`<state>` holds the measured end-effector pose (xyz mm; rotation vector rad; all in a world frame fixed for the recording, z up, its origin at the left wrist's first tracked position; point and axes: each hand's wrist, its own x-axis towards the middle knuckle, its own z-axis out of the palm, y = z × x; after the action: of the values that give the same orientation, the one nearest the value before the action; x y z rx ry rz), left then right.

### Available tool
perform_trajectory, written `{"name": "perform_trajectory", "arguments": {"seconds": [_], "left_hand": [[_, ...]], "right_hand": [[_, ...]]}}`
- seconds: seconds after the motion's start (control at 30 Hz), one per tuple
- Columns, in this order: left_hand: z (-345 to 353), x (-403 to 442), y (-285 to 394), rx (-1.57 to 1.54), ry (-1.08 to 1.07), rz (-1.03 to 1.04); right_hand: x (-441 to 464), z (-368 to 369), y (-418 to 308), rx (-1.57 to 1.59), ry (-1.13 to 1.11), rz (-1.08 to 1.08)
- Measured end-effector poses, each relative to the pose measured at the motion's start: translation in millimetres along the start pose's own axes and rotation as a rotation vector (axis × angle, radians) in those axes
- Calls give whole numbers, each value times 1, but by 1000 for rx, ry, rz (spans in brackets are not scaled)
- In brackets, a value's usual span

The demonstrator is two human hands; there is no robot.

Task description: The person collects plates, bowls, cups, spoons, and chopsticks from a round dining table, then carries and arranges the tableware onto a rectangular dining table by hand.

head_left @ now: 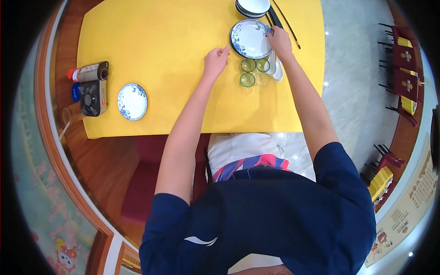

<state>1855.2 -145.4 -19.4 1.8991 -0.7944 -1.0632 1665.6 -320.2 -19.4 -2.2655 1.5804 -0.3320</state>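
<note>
My right hand (280, 42) has its fingers closed on the right rim of a white plate with blue flowers (251, 38), the top one of a small stack. Just left of that stack, my left hand (217, 60) hovers with loosely curled fingers and nothing in it. Several green-tinted glasses (248, 79) stand together below the plates. Beside them, under my right wrist, lie white spoons (278, 69). A single plate with the same blue pattern (132, 101) rests alone toward the left of the table.
Stacked white bowls (253, 6) and dark chopsticks (288, 24) are at the far edge of the yellow-covered table (174, 27). A portable gas stove (93, 98) and a gas canister box (91, 72) sit at the left edge. A dark red chair (142, 192) is close in front.
</note>
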Motion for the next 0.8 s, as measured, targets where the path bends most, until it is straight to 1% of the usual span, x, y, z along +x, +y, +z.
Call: {"name": "perform_trajectory", "arguments": {"seconds": [0.07, 0.1, 0.17, 0.2, 0.27, 0.4, 0.47, 0.53, 0.6, 0.63, 0.67, 0.7, 0.73, 0.77, 0.8], "left_hand": [[9, 19, 9, 118, -82, -57], [15, 27, 8, 122, -93, -53], [22, 40, -1, 251, -180, 8], [24, 45, 0, 251, -185, 6], [25, 48, -2, 365, -168, 111], [21, 43, 9, 423, -181, 101], [15, 33, 25, 508, -125, 120], [8, 31, 21, 467, -111, 113], [-2, 34, 22, 428, -94, 110], [-9, 33, 25, 417, -69, 99], [-16, 31, 27, 406, -45, 85], [-25, 27, 31, 405, -41, 73], [-35, 20, 36, 316, -13, 102], [-45, 9, 39, 229, 12, 129], [-56, -5, 44, 230, 13, 121]], "right_hand": [[0, -5, -6, -50, -17, 56], [0, -2, 0, -48, 35, 5], [0, -4, 3, -66, 42, -15], [0, -4, 3, -80, 44, -46], [-1, -7, 3, -82, 42, -48], [5, -12, 8, -25, 5, -73], [6, -22, 1, 69, 2, -61], [-1, -38, -18, 124, 15, -51], [-5, -51, -35, 253, 39, -68], [-9, -54, -41, 244, 123, -175], [-14, -58, -47, 247, 111, -173], [-19, -72, -63, 311, 108, -117], [-24, -87, -79, 374, 104, -59], [-31, -99, -90, 436, 21, 4], [-43, -101, -92, 437, 12, 6]]}}
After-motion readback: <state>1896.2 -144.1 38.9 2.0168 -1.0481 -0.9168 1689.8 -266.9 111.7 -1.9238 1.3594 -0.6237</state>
